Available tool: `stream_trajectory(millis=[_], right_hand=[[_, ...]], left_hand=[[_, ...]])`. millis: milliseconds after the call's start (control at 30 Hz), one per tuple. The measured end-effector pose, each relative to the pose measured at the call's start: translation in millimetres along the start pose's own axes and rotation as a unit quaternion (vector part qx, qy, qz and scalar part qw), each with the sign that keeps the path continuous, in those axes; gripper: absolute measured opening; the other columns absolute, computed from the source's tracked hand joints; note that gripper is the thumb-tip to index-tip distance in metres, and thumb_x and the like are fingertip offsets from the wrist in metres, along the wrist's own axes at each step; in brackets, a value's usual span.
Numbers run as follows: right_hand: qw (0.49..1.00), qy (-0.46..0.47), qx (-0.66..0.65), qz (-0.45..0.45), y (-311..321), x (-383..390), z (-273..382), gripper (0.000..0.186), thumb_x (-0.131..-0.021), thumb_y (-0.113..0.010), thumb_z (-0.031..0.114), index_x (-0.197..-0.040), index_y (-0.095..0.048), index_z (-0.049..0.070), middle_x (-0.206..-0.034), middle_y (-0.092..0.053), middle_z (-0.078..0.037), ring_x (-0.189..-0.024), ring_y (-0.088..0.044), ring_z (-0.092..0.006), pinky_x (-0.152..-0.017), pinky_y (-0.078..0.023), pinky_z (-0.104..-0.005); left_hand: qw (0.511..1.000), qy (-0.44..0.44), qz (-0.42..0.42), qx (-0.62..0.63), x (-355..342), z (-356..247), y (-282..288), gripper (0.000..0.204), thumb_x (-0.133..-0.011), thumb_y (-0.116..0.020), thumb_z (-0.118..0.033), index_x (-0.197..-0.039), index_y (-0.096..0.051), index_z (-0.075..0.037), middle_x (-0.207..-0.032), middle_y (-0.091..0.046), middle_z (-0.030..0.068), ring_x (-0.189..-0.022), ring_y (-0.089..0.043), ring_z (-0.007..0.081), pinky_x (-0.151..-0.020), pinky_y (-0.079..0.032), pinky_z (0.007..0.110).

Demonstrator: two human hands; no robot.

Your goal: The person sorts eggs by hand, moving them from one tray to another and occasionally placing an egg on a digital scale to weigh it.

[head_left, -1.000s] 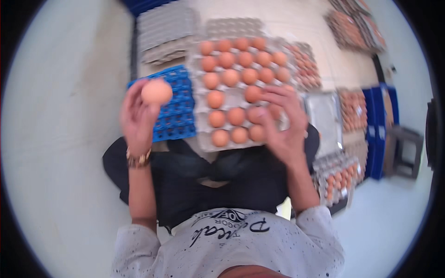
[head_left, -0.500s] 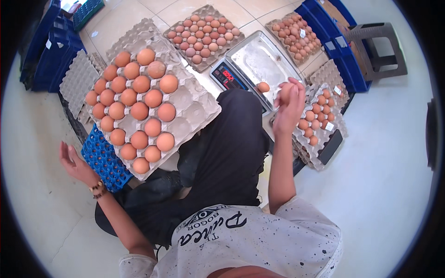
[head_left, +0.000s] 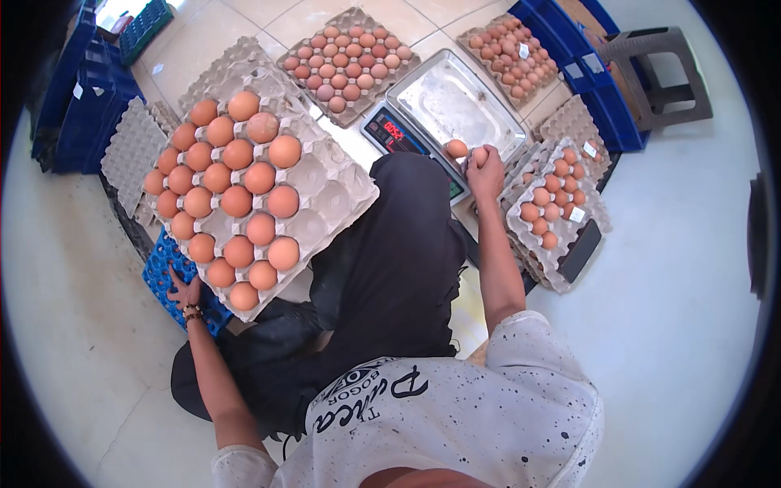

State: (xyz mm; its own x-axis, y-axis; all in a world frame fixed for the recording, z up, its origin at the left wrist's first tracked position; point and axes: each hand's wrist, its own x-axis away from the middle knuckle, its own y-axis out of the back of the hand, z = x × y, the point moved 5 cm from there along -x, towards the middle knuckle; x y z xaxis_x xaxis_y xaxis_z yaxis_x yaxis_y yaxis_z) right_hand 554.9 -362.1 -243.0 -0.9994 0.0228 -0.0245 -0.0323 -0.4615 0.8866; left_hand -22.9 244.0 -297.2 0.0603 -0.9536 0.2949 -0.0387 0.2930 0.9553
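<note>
My right hand [head_left: 488,176] pinches a brown egg [head_left: 480,156] low over the near edge of the metal pan [head_left: 451,93] of a digital scale. A second brown egg [head_left: 456,148] lies on the pan just left of it. My left hand [head_left: 184,290], fingers spread, rests on a blue plastic egg tray [head_left: 161,262] at the left. Above that, a large grey cardboard egg tray [head_left: 321,203] sits tilted by my knee, its left part filled with brown eggs [head_left: 237,201] and several cups at its right side bare.
Full egg trays stand behind the scale, at the back middle [head_left: 281,65] and back right [head_left: 464,39]. A partly filled tray stack [head_left: 521,236] with a dark flat device [head_left: 580,254] is at the right. Blue crates [head_left: 93,122] flank both sides; a grey stool [head_left: 691,73] stands far right.
My right hand has come down and nearer with its egg, beside the egg on the scale. My left hand has moved right, from above the floor onto the blue tray.
</note>
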Motion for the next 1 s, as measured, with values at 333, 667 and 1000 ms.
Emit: stream_trajectory(millis=[333,667,1000], right_hand=[[0.951,0.242,0.127,0.145,-16.9,-7.4,58.8,0.036,-0.078,-0.068,0.016,-0.114,-0.067,0.013,-0.114,-0.063,-0.015,-0.111,-0.057,-0.032,-0.093,-0.046,-0.0426],[0.876,0.125,-0.461,0.066,92.6,50.3,201.9,0.03,-0.088,-0.069,0.009,-0.115,-0.059,0.0,-0.107,-0.062,-0.011,-0.096,-0.064,-0.0198,-0.08,-0.056,-0.0295],[0.838,0.42,-0.31,0.157,96.4,141.1,301.4,0.027,-0.08,-0.076,0.008,-0.103,-0.064,0.001,-0.1,-0.068,-0.013,-0.093,-0.068,-0.0282,-0.083,-0.054,-0.0357]], left_hand=[[0.997,-0.011,0.071,0.017,27.1,-26.0,14.6,0.133,-0.05,-0.079,-0.074,-0.154,-0.003,-0.046,-0.155,-0.021,0.0288,-0.143,-0.024,0.0458,-0.111,-0.017,0.065],[0.996,0.063,0.047,0.051,75.4,-41.7,60.3,0.131,-0.047,-0.085,-0.067,-0.154,-0.014,-0.043,-0.158,-0.016,0.023,-0.141,-0.018,0.0546,-0.107,-0.024,0.07],[0.989,-0.031,-0.017,0.145,107.2,-34.7,128.0,0.125,-0.048,-0.083,-0.064,-0.153,-0.029,-0.024,-0.143,-0.042,0.0283,-0.135,-0.04,0.0416,-0.112,-0.026,0.057]])
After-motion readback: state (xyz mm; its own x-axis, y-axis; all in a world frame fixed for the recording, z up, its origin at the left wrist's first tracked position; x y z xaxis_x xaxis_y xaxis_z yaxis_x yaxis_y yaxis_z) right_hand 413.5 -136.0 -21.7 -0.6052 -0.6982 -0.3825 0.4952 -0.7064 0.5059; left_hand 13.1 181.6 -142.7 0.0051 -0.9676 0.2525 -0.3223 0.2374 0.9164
